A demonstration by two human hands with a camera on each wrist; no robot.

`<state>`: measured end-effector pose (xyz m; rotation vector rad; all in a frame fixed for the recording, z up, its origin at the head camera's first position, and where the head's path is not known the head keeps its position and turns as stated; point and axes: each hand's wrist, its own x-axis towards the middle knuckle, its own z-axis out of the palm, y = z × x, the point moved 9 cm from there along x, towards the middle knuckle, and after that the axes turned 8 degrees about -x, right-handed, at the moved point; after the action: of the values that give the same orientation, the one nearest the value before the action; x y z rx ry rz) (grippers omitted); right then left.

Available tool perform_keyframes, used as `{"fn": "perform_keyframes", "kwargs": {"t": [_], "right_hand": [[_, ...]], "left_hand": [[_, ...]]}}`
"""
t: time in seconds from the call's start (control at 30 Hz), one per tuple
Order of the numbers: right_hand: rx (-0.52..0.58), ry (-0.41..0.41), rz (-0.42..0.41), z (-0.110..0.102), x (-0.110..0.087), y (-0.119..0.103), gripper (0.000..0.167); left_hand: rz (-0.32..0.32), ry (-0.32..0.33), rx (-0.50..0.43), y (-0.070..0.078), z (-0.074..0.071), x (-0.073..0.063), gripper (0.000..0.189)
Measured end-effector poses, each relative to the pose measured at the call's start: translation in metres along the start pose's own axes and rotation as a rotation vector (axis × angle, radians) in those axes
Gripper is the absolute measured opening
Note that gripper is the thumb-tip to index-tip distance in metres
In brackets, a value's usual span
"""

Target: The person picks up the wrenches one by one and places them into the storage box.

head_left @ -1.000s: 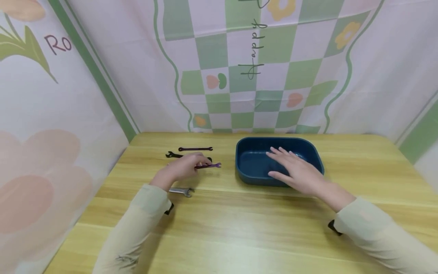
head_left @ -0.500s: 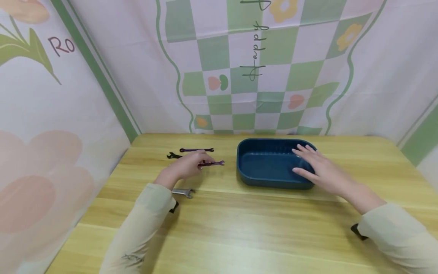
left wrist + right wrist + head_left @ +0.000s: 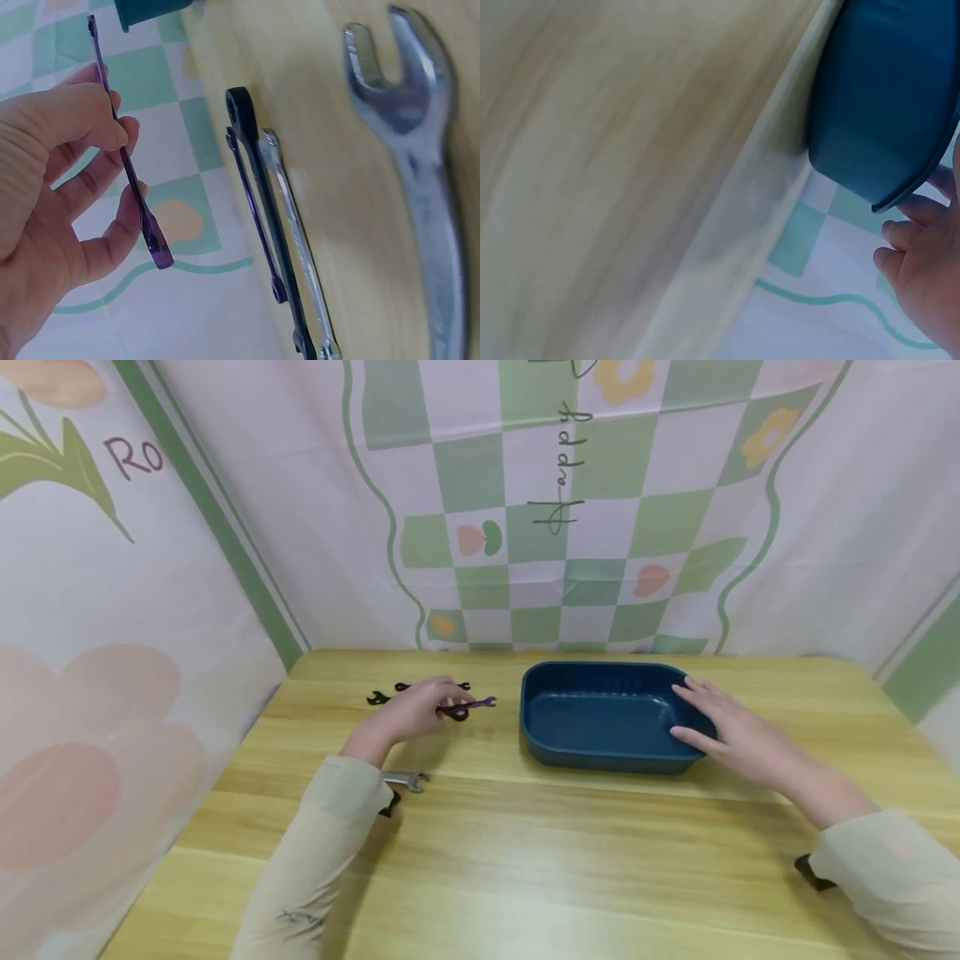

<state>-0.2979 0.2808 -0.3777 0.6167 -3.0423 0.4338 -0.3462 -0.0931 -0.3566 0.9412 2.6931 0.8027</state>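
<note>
My left hand (image 3: 422, 708) pinches a thin purple wrench (image 3: 127, 161) between thumb and fingers, lifted over the table. In the left wrist view, a smaller purple wrench (image 3: 255, 214), a black wrench (image 3: 271, 202) and a slim silver wrench (image 3: 298, 236) lie side by side on the wood. Closer to that camera is a large silver open-end wrench (image 3: 420, 142); the left wrist covers part of it in the head view. Off to the right, my right hand (image 3: 738, 735) has its fingers extended at the right rim of a dark blue basin (image 3: 600, 757).
The basin sits toward the back of the wooden table (image 3: 525, 868), to the right of the wrenches. Behind the table hangs a printed fabric backdrop (image 3: 465, 477), and another printed sheet (image 3: 150, 693) closes off the left side.
The left hand has risen slightly and moved a little right with the purple wrench, away from the table. The right hand has moved right, from over the basin to its right rim.
</note>
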Motion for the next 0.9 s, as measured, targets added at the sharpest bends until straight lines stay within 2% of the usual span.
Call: {"fn": "perform_keyframes", "kwargs": {"t": [0.27,0.47,0.9], "right_hand": [[0.009,-0.001,0.018,0.002,-0.005,0.008,0.081],[0.021,0.007,0.014,0.004,-0.007,0.010,0.082],[0.039,-0.052,0.009,0.013,-0.012,0.016,0.089]], "left_hand": [[-0.007,-0.014,-0.020,0.010,0.000,0.014,0.054],[0.010,-0.026,-0.007,0.020,0.001,0.018,0.053],[0.049,-0.058,0.002,0.041,0.006,0.027,0.054]]}}
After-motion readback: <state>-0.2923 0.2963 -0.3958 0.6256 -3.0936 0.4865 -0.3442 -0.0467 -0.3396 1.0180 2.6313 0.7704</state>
